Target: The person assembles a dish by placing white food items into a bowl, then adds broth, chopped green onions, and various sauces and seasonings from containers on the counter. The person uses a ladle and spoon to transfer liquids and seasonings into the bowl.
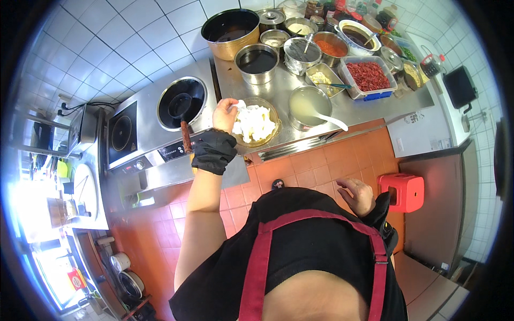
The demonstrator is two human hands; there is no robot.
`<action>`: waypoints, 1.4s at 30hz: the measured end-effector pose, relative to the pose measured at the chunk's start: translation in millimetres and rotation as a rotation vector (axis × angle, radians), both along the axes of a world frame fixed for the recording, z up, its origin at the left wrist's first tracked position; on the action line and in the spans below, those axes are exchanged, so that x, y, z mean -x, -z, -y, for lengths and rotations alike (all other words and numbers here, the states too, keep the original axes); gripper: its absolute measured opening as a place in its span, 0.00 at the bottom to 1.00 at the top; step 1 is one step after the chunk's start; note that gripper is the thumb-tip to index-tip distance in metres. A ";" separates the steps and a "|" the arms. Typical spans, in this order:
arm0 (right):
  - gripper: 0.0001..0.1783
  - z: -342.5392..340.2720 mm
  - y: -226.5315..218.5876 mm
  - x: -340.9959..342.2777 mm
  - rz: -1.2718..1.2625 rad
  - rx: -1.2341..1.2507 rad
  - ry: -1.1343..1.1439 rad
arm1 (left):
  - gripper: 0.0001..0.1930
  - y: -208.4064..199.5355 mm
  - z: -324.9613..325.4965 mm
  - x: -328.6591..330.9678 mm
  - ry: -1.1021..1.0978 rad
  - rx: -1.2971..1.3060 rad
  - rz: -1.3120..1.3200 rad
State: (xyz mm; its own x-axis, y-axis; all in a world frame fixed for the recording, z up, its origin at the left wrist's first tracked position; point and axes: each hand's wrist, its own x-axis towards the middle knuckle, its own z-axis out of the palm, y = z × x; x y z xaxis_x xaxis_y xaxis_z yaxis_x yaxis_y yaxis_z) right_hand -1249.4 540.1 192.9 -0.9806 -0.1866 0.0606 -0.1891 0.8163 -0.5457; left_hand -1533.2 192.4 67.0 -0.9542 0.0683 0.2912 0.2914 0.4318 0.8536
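My left hand point(225, 113), with a black cuff at the wrist, is at the left edge of a round yellowish plate point(277, 115). Its fingers are pinched on a white piece of food point(240, 105); the exact kind does not show. More soft-looking white pieces point(256, 124) are heaped on the plate. My right hand point(357, 197) hangs over the floor in front of my body, holding nothing, its fingers loosely bent and apart. To the left of the plate, a ladle point(185, 128) with a wooden handle rests in a black wok point(191, 99).
Right of the plate stands a pot point(295, 122) of cloudy liquid with a white spoon. Behind are a pot of dark liquid point(257, 68), a large deep pot point(214, 49) and a tub of chopped red food point(369, 76). A red stool point(411, 192) stands at right.
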 end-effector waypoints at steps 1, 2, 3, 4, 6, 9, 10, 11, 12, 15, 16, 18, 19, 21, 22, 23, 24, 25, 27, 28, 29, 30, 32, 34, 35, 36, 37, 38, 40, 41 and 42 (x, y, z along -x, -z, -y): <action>0.11 -3.6 0.9 7.6 0.003 0.004 -0.008 | 0.08 11.4 -2.0 1.5 -0.012 0.023 -0.025; 0.11 -7.7 1.5 14.7 0.007 0.008 -0.019 | 0.10 22.9 -2.1 -1.4 -0.023 0.071 -0.048; 0.12 -12.2 2.2 21.3 0.009 0.009 -0.019 | 0.12 17.9 -7.3 -9.5 0.019 0.083 0.110; 0.12 -17.6 1.8 29.1 -0.004 0.036 -0.019 | 0.11 17.2 -8.4 -16.8 0.036 0.060 0.227; 0.12 -30.9 -1.5 43.0 -0.029 0.093 -0.023 | 0.11 3.8 -13.5 -32.7 0.018 0.197 0.355; 0.10 -55.2 -14.4 70.3 -0.089 0.169 0.005 | 0.15 1.8 -19.4 -41.6 0.007 -0.016 0.189; 0.07 -60.2 -18.5 80.0 -0.107 0.223 0.030 | 0.15 3.1 -19.8 -43.0 -0.014 -0.083 0.158; 0.07 -68.1 -16.2 90.0 -0.105 0.260 0.056 | 0.15 2.3 -19.6 -44.7 -0.082 -0.119 0.145; 0.07 -76.2 -13.7 99.3 -0.098 0.289 0.081 | 0.15 -9.4 -24.1 -49.3 -0.151 -0.161 0.135; 0.13 -104.8 -0.7 131.8 -0.092 0.233 0.004 | 0.14 -30.9 -37.4 -66.8 -0.376 -0.226 0.116; 0.15 -107.9 6.9 142.8 -0.081 0.215 -0.028 | 0.14 -32.2 -44.1 -73.9 -0.442 -0.282 0.108; 0.25 -112.4 24.1 164.5 -0.002 0.183 -0.166 | 0.14 -35.6 -60.7 -91.8 -0.516 -0.378 0.096; 0.34 -110.7 26.8 173.3 0.033 0.131 -0.267 | 0.14 -37.2 -72.9 -102.0 -0.518 -0.415 0.095; 0.37 -102.5 27.6 188.9 0.133 0.061 -0.444 | 0.13 -35.2 -100.8 -125.5 -0.550 -0.453 0.122; 0.37 -96.1 25.5 195.1 0.122 0.018 -0.524 | 0.13 -33.4 -117.7 -136.2 -0.551 -0.457 0.168; 0.36 -89.4 23.6 200.7 0.110 -0.024 -0.602 | 0.13 -31.8 -134.1 -146.3 -0.550 -0.462 0.213; 0.33 -86.2 29.2 206.2 0.004 -0.024 -0.681 | 0.13 -30.5 -151.0 -154.8 -0.538 -0.530 0.257; 0.26 -81.3 35.1 209.0 -0.057 -0.051 -0.687 | 0.14 -29.2 -164.6 -161.7 -0.493 -0.510 0.282; 0.16 -72.8 48.6 221.6 -0.154 0.046 -0.694 | 0.14 -18.5 -185.4 -170.6 -0.436 -0.512 0.324; 0.10 -68.0 45.6 226.4 -0.185 0.128 -0.645 | 0.15 -14.7 -193.5 -173.4 -0.412 -0.516 0.347; 0.09 -68.3 42.7 233.9 -0.209 0.145 -0.643 | 0.15 -10.9 -201.0 -175.1 -0.385 -0.519 0.371; 0.08 -66.9 40.6 242.1 -0.236 0.164 -0.643 | 0.15 -13.2 -206.3 -174.3 -0.360 -0.520 0.390; 0.07 -64.4 33.2 253.4 -0.269 0.190 -0.639 | 0.15 -18.5 -212.3 -170.8 -0.359 -0.509 0.420; 0.09 -67.0 24.5 262.5 -0.196 0.172 -0.681 | 0.17 -27.4 -215.8 -165.5 -0.353 -0.490 0.447; 0.09 -66.9 20.7 265.4 -0.154 0.168 -0.696 | 0.17 -26.6 -213.2 -163.2 -0.360 -0.502 0.467; 0.10 -67.8 14.9 266.5 -0.109 0.155 -0.686 | 0.18 -24.0 -211.9 -159.6 -0.364 -0.518 0.484; 0.10 -68.1 9.1 266.8 -0.064 0.142 -0.674 | 0.18 -20.1 -209.8 -156.4 -0.368 -0.535 0.501; 0.10 -67.4 5.8 266.5 -0.019 0.129 -0.661 | 0.24 -8.2 -203.6 -155.0 -0.372 -0.591 0.532; 0.10 -68.5 3.8 266.0 0.094 0.196 -0.619 | 0.28 -7.0 -195.6 -149.5 -0.492 -0.834 0.630; 0.10 -69.0 2.8 265.1 0.150 0.230 -0.596 | 0.30 -6.4 -190.8 -148.2 -0.552 -0.955 0.680; 0.10 -67.9 3.4 263.1 0.212 0.265 -0.564 | 0.34 5.9 -182.5 -151.0 -0.577 -1.053 0.649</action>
